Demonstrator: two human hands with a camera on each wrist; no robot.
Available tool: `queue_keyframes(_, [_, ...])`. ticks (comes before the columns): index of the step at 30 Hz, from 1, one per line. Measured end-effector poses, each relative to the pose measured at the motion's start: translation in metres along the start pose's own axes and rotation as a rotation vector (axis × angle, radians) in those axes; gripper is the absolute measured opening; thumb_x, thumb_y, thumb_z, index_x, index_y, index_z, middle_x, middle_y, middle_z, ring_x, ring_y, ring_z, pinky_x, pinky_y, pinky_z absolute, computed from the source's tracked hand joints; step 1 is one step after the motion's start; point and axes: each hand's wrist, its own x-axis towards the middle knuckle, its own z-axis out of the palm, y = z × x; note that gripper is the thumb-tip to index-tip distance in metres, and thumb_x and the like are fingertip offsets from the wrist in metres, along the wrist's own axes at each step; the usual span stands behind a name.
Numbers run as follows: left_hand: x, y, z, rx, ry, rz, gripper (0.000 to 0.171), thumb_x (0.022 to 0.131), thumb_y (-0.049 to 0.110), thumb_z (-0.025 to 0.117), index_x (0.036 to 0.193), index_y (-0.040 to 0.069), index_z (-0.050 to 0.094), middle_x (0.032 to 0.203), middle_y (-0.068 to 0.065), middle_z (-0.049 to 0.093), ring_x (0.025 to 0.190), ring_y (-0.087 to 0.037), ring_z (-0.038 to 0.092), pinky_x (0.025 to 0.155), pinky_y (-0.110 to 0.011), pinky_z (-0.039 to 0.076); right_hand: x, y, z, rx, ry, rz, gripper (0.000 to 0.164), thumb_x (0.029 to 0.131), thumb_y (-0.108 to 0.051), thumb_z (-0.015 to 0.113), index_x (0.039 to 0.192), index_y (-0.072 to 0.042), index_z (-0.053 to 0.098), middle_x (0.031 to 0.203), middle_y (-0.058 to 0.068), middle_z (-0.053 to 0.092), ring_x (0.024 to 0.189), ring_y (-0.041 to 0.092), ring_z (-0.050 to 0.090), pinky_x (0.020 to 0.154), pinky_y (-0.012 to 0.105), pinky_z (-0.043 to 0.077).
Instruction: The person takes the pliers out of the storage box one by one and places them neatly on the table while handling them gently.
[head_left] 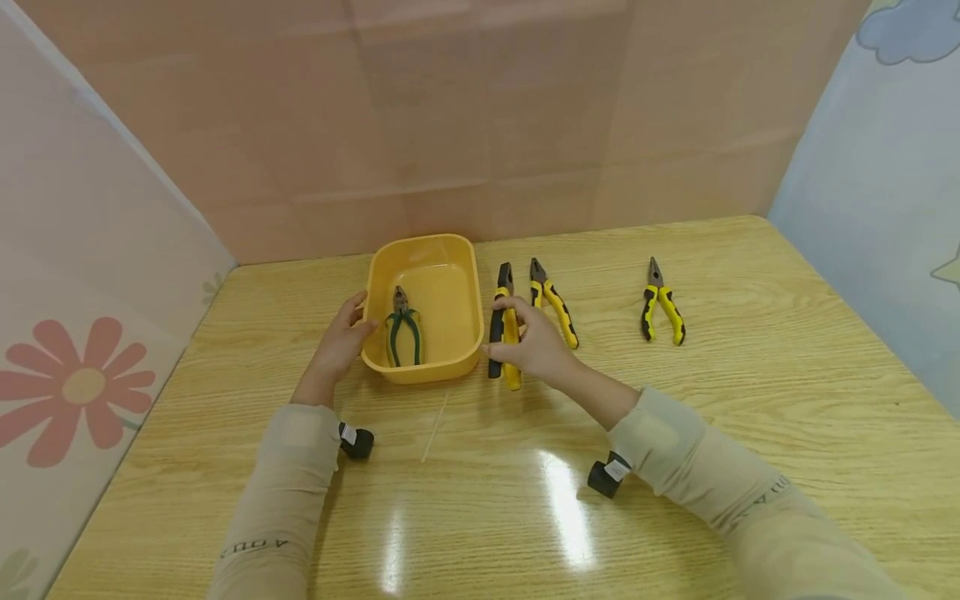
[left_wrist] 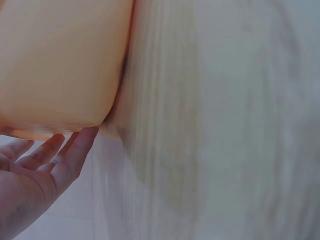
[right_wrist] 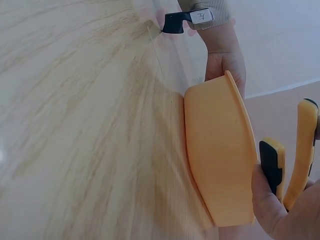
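My left hand is at the left side of a yellow plastic bin, its thumb at the rim. In the left wrist view, its fingers touch the bin's outer wall. Green-handled pliers lie inside the bin, jaws toward the back. Just right of the bin, my right hand grips pliers with yellow and black handles. These point away from me, close beside the bin's right rim. In the right wrist view, their two handles stand apart, with the thumb against one.
Behind my right hand lie yellow-and-black pliers, partly covered by it. Another yellow-and-black pair lies farther right on the wooden table. A pinkish-tan panel rises behind the table, with patterned panels on both sides.
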Motion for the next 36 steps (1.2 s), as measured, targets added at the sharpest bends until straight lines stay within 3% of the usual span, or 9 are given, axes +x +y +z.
queue_keyframes(10, [0.001,0.0,0.0,0.001,-0.003,0.004,0.058,0.092,0.013,0.039,0.14,0.016,0.006,0.135,-0.02,0.022,0.114,-0.035,0.034,0.086,-0.045,0.037,-0.009,0.006,-0.007,-0.004,-0.004,0.006,0.054,0.071,-0.02,0.068,0.119,-0.016,0.045,0.118,0.008,0.039,0.074,0.024,0.039,0.051,0.027,0.038])
queue_keyframes(22, [-0.001,0.002,0.0,-0.006,0.0,-0.005,0.057,0.092,0.011,0.038,0.14,0.015,0.007,0.135,-0.02,0.021,0.114,-0.035,0.034,0.087,-0.044,0.037,-0.02,0.012,-0.017,0.012,-0.006,0.026,0.053,0.073,-0.013,0.065,0.121,-0.014,0.043,0.111,0.014,0.044,0.044,0.014,0.031,0.041,0.025,0.033])
queue_keyframes(27, [-0.001,0.002,0.0,-0.003,0.0,-0.003,0.057,0.092,0.011,0.038,0.14,0.015,0.007,0.135,-0.019,0.022,0.114,-0.034,0.035,0.086,-0.044,0.038,-0.022,0.017,-0.021,-0.013,-0.017,0.048,0.054,0.073,-0.014,0.065,0.122,-0.014,0.042,0.113,0.016,0.042,0.045,0.014,0.036,0.041,0.026,0.036])
queue_keyframes(32, [-0.001,0.002,-0.001,-0.004,0.001,0.003,0.057,0.092,0.011,0.038,0.14,0.015,0.007,0.135,-0.02,0.021,0.113,-0.035,0.035,0.085,-0.044,0.038,-0.025,0.023,-0.026,-0.033,-0.007,0.069,0.054,0.074,-0.012,0.064,0.122,-0.014,0.042,0.101,0.017,0.048,0.041,0.011,0.032,0.038,0.024,0.032])
queue_keyframes(36, [-0.001,0.002,-0.001,0.004,-0.001,0.003,0.057,0.092,0.012,0.038,0.14,0.014,0.007,0.135,-0.02,0.021,0.114,-0.035,0.034,0.086,-0.044,0.038,-0.027,0.028,-0.029,-0.04,0.014,0.092,0.054,0.074,-0.011,0.063,0.123,-0.014,0.041,0.107,0.017,0.045,0.042,0.011,0.029,0.038,0.023,0.03])
